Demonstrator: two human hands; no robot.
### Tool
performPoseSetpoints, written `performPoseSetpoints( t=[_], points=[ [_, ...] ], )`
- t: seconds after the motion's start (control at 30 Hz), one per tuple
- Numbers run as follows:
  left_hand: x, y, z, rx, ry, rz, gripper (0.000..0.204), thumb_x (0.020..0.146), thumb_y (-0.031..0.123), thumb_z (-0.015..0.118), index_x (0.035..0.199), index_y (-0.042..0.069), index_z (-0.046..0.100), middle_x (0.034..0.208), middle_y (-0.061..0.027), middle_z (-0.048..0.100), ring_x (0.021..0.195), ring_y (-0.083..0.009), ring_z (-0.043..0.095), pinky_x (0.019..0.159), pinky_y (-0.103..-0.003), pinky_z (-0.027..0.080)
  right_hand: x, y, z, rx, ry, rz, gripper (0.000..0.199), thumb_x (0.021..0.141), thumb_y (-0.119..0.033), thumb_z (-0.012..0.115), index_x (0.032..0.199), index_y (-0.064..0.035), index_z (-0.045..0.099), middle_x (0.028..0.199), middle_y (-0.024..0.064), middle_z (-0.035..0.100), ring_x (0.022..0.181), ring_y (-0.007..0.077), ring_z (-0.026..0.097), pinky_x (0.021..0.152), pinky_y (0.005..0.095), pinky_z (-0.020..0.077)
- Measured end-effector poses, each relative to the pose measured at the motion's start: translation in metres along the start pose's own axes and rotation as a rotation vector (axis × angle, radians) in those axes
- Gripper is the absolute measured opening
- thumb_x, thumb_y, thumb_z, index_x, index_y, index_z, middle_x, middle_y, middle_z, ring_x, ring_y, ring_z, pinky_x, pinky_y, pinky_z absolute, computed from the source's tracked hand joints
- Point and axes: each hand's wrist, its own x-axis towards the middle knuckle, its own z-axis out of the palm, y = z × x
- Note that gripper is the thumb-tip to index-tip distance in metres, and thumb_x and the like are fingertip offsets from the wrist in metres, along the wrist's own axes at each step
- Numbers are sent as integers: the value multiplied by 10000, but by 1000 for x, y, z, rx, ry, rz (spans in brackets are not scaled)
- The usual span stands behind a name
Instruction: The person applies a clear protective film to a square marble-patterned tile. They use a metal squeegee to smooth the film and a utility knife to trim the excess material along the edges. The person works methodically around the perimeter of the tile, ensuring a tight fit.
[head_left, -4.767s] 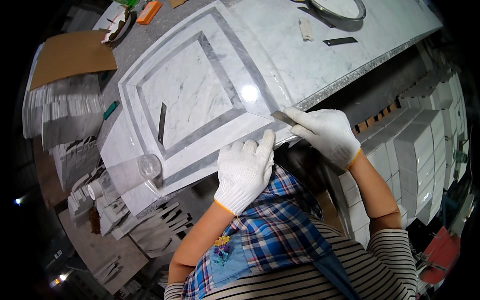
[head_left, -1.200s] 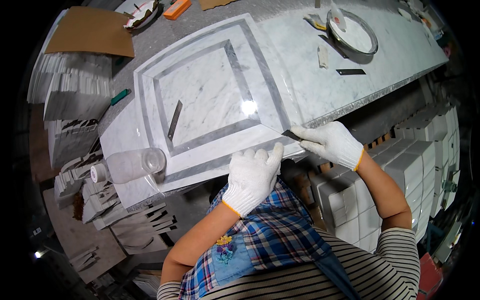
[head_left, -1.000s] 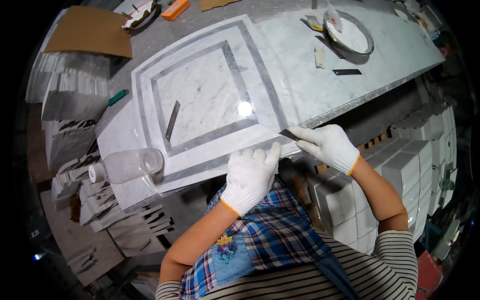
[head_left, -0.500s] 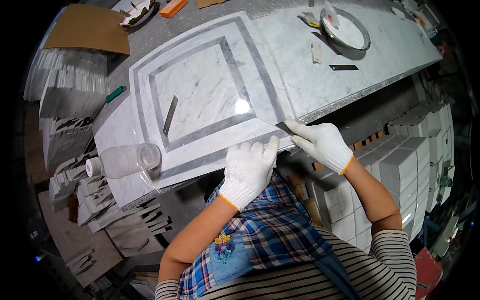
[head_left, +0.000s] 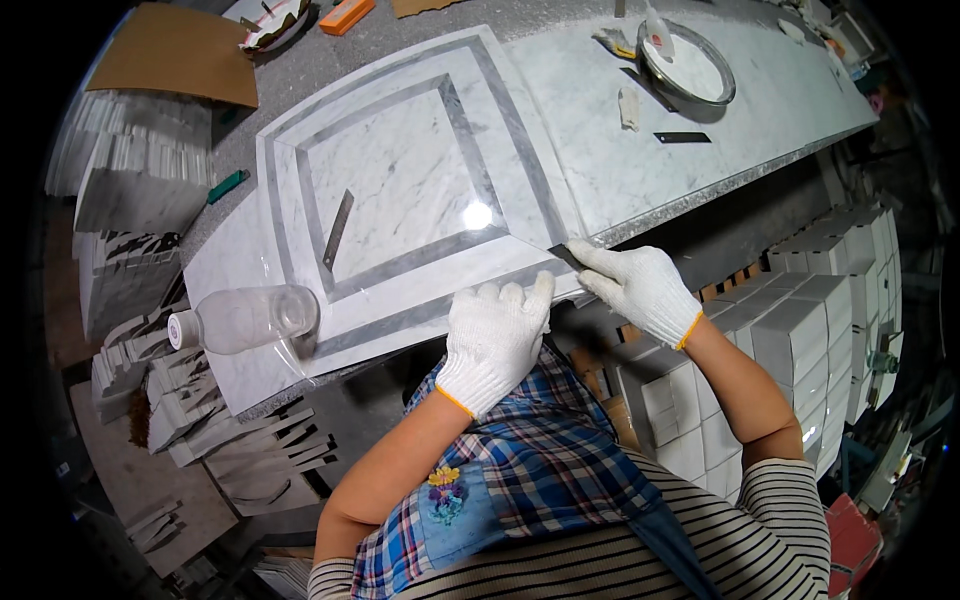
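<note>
A pale marble panel with grey inlaid border bands lies on the workbench before me. My right hand, in a white knit glove, pinches a dark flat blade against the panel's near right corner, at the end of a grey band. Also gloved, my left hand is curled over the panel's near edge, fingertips on the stone and thumb mostly hidden. Another dark flat blade lies on the panel. At the left, a clear plastic bottle with a white cap lies on its side.
A bowl of white paste stands at the far right, near two more dark blades and a whitish scrap. Stacked stone tiles rise at the left under brown cardboard. White blocks are piled below the bench at the right.
The whole view has shifted very slightly. Both hands keep nearly the same places, the right with the blade at the corner, the left on the panel's edge.
</note>
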Motion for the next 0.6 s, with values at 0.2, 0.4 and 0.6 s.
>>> performPoseSetpoints(
  t=[0.2, 0.4, 0.6],
  points=[
    [1, -1, 0, -15, 13, 6, 408, 829, 221, 749, 1216, 141, 648, 728, -42, 596, 677, -259, 627, 628, -426, 482, -4, 1, -3, 351, -17, 104, 408, 993, -266, 666, 1375, -123, 677, 851, 160, 719, 705, 240, 671, 670, 335, 544],
    [0, -1, 2, -47, 23, 1, 397, 836, 209, 738, 1216, 139, 650, 716, -42, 589, 670, -262, 623, 618, -424, 479, -4, -2, -24, 459, -51, 282, 534, 985, -222, 684, 1488, -83, 573, 783, 40, 658, 706, 71, 564, 657, 261, 508],
    [7, 0, -15, -143, -170, -85, 405, 835, 190, 731, 1222, 117, 637, 771, -83, 635, 728, -305, 656, 677, -465, 504, -9, 7, -23, 280, 75, 202, 675, 924, -303, 739, 1521, -85, 510, 773, 123, 643, 709, 223, 640, 692, 323, 528]
  ],
)
